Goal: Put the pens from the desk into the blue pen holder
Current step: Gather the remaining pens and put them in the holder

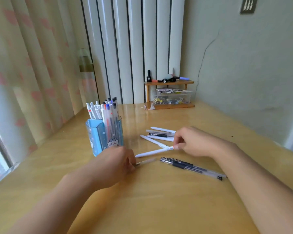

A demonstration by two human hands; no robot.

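Left of centre in the frame, the blue pen holder (105, 137) stands upright on the wooden bench (159, 200), already crowded with white, clear and dark-capped pens whose tops fan out above its rim. Just below and to the right of it, the left hand (116, 162) rests low on the bench with its fingers pinched narrow around the near end of a pale translucent pen (146, 161); that pen is blurred, so whether it is lifted or lies flat is hard to say. To the right of centre, the right hand (195, 141) has thumb and fingertips closed on the orange-ringed end of a white pen (153, 152), which slants down and left toward the left hand. Behind that pen, a loose cluster of pens (160, 135), mostly white with one dark-gripped clear one, lies on the bench near the right hand's knuckles. Lower right of the white pen, well clear of both hands, a clear pen with a black grip (191, 167) lies diagonally. At the far edge of the bench, in the upper middle of the frame, a small wooden shelf (169, 82) carries little bottles above a clear plastic box.
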